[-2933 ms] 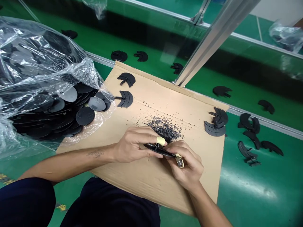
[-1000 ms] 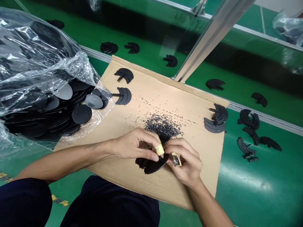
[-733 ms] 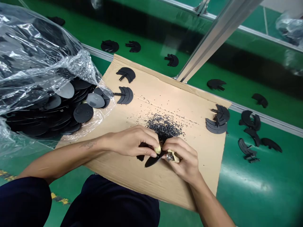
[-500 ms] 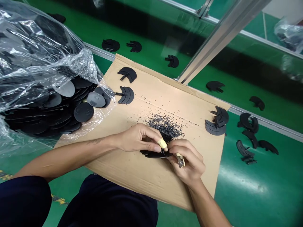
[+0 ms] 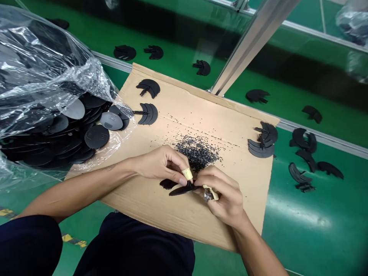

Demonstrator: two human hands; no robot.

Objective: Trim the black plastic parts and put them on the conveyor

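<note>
My left hand (image 5: 161, 165) pinches a flat black plastic part (image 5: 181, 189) over a sheet of cardboard (image 5: 201, 115) on my lap; its forefinger wears a yellowish tape wrap. My right hand (image 5: 222, 195) is closed on a small metal cutting tool (image 5: 209, 193) with a taped handle, its tip against the part's edge. Just beyond the hands lies a heap of black trimmings (image 5: 198, 151).
A clear plastic bag (image 5: 51, 96) of black discs spills onto the cardboard's left edge. Fan-shaped black parts (image 5: 263, 140) lie on the cardboard and across the green conveyor belt (image 5: 301, 103). A slanted aluminium post (image 5: 250, 42) rises behind the cardboard.
Both hands have kept turning the black part between them, from edge-on to tilted down and back. The tool stays at its edge. The view has shifted slightly.
</note>
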